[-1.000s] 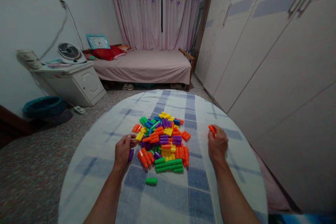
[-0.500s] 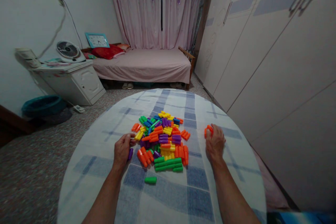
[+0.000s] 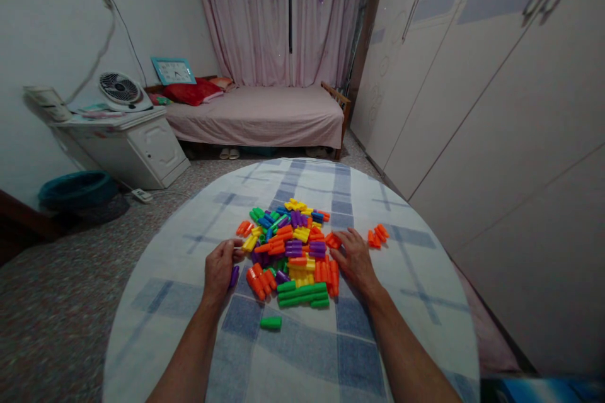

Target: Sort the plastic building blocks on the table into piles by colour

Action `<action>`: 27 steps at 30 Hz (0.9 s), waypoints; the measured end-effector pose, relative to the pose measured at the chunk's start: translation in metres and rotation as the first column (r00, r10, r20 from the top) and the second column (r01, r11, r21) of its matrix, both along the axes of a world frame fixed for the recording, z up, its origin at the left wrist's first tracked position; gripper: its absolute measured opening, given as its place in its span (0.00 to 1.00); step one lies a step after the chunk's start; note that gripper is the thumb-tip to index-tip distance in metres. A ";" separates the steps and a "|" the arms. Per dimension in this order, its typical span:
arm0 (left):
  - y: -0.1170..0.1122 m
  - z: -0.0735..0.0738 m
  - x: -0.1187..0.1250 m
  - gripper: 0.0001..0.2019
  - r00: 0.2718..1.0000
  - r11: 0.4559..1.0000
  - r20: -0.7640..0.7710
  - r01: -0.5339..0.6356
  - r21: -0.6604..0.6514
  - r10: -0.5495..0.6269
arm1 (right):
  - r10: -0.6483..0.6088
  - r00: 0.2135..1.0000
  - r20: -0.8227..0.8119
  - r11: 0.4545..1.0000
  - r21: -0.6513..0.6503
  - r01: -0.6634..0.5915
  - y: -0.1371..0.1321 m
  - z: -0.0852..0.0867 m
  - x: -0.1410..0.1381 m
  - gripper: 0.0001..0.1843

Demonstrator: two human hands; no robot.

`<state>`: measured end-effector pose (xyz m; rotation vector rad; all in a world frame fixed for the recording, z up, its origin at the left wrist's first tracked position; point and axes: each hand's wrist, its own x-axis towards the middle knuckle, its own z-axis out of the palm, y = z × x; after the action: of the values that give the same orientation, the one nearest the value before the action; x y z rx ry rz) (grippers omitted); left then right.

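A heap of small plastic building blocks (image 3: 283, 239), made of joined tubes in several colours, lies in the middle of the table. At its left edge my left hand (image 3: 220, 267) rests with loosely bent fingers, their tips beside a yellow block (image 3: 249, 244). A purple block (image 3: 234, 276) lies against that hand's right side. My right hand (image 3: 355, 258) is at the heap's right edge, thumb and fingers around an orange block (image 3: 333, 240). Farther right, another orange block group (image 3: 378, 236) lies apart on the cloth.
A checked cloth covers the round table (image 3: 189, 340). A single green block (image 3: 271, 323) lies nearest me, in front of long green blocks (image 3: 302, 295). Beyond the table are a bed (image 3: 265, 113), a white cabinet (image 3: 158, 148) with a fan (image 3: 120, 89), and a wardrobe (image 3: 472, 138).
My right hand has let go of the orange block group on the right and moved left to another orange block at the heap's edge. My left hand stays in place.
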<state>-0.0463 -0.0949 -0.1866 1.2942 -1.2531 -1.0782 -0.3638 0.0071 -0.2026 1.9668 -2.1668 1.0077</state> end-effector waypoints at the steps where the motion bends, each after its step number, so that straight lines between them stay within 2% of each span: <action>1: 0.000 0.000 0.000 0.23 1.000 1.000 0.002 -0.001 0.000 0.001 | 0.003 1.000 0.006 1.000 0.004 -0.003 0.000 0.000 0.000 0.20; 4: 0.000 0.000 0.000 0.23 1.000 1.000 0.002 -0.003 0.000 0.003 | 0.018 1.000 0.009 1.000 -0.008 -0.018 -0.001 0.003 0.001 0.16; 6: 0.000 0.000 0.001 0.23 1.000 1.000 -0.002 0.002 -0.004 -0.002 | -0.024 1.000 -0.006 0.998 -0.053 0.024 -0.001 0.008 -0.001 0.14; 8: 0.000 -0.001 0.001 0.23 1.000 1.000 -0.006 0.007 -0.008 -0.007 | -0.138 0.989 -0.044 0.984 -0.123 0.132 0.000 0.013 -0.008 0.14; 11: 0.001 0.000 0.000 0.22 1.000 1.000 -0.006 0.003 -0.007 -0.004 | -0.351 0.932 -0.094 0.920 -0.218 0.325 0.004 0.016 -0.027 0.17; 14: 0.003 0.004 -0.001 0.22 1.000 1.000 -0.004 -0.006 -0.008 0.006 | -0.465 0.881 -0.086 0.868 -0.239 0.435 0.007 0.013 -0.045 0.17; 21: 0.003 0.003 -0.001 0.22 1.000 1.000 0.009 -0.010 -0.007 0.010 | -0.483 0.870 -0.094 0.875 -0.083 0.477 0.009 0.002 -0.048 0.17; 24: 0.002 0.001 0.000 0.22 1.000 1.000 0.008 -0.010 -0.013 0.010 | -0.501 0.857 -0.118 0.864 -0.120 0.489 0.010 0.006 -0.045 0.17; 27: 0.002 0.002 -0.001 0.22 1.000 1.000 0.010 -0.012 -0.012 0.013 | -0.439 0.890 -0.125 0.888 -0.211 0.408 0.009 0.014 -0.039 0.17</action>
<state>-0.0469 -0.0925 -0.1843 1.2983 -1.2559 -1.0549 -0.4028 0.0160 -0.1891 1.3547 -2.1831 0.8865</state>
